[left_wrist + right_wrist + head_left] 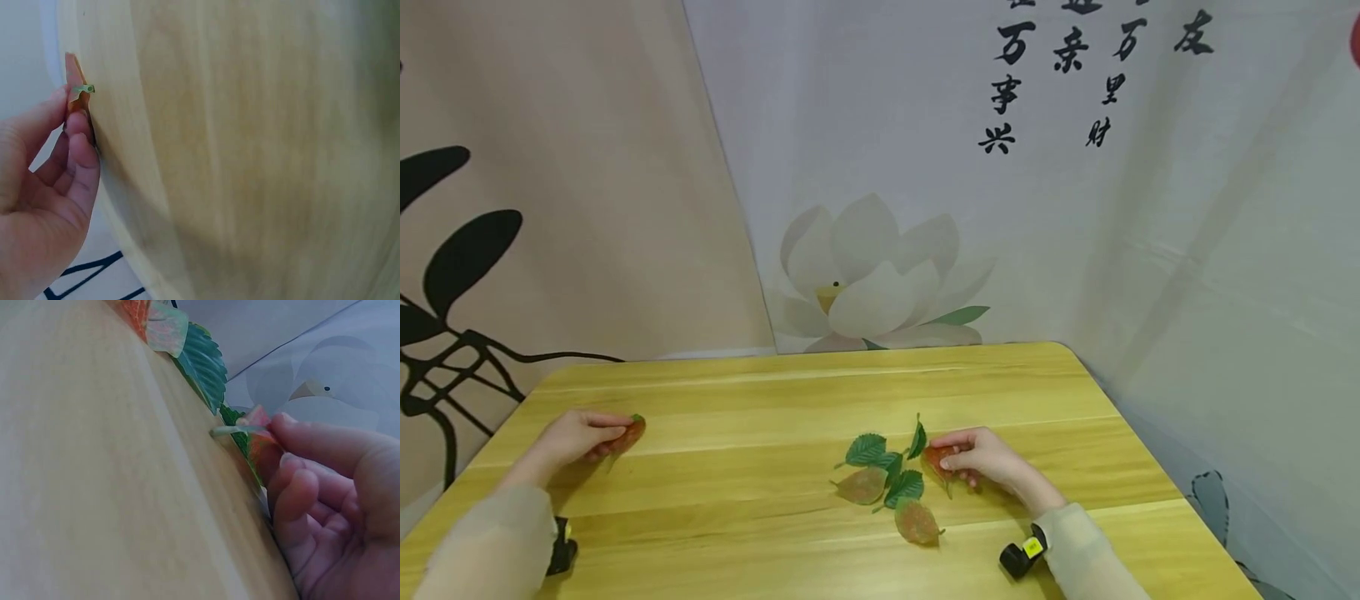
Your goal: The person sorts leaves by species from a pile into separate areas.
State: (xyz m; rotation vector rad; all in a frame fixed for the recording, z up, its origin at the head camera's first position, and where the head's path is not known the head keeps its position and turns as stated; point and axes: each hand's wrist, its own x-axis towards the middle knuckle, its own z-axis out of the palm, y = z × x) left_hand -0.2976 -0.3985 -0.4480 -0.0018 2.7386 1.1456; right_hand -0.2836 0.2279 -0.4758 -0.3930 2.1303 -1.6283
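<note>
On the left side of the table, my left hand (577,437) pinches a red-orange leaf (628,437) between thumb and fingers; its small green stem end shows in the left wrist view. My right hand (987,460) holds another red-orange leaf (937,463) by its edge, its pale stem pointing away from the fingers in the right wrist view. Just left of that hand lies a loose cluster: several serrated green leaves (867,449) and two brownish-red leaves, one (861,486) at the cluster's left and one (917,522) at its near side.
The leaves lie on a yellow wood-grain table (737,500) with rounded corners. Behind it hangs a pale curtain (895,125) printed with a lotus and dark characters. Black wrist cameras (1019,557) sit by both sleeves, low over the tabletop.
</note>
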